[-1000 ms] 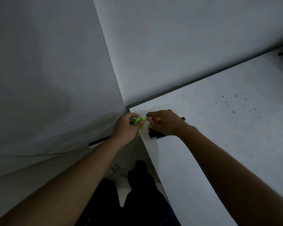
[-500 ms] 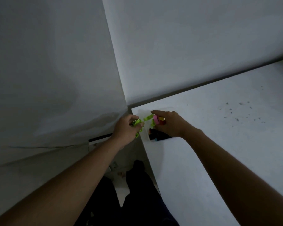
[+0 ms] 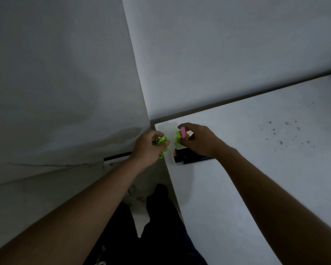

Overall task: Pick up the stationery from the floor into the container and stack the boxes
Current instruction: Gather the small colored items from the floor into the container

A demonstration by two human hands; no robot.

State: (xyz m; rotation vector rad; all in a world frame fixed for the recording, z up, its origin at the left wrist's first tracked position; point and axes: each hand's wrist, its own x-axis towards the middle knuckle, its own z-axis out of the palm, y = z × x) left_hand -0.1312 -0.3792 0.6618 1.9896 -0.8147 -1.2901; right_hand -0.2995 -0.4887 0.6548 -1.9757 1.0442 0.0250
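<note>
Two bare hands, each holding small bright pieces, at the corner of a white worktop [image 3: 208,207].
The left hand [image 3: 147,148] curls its fingers round a cluster of lime-green plastic pieces [image 3: 161,140], just off the worktop's edge. The right hand [image 3: 199,140] pinches a small pink block [image 3: 183,132] with green and yellow bits against it, just above a pale open container [image 3: 172,159] of dark items standing at the worktop corner.

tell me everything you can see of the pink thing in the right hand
The pink piece is a small, matte, rectangular block, maybe an eraser or clip; too small to tell. It stands roughly upright, pinched in the fingertips of the right hand over the white table's corner, a lime-green piece against its left side.
</note>
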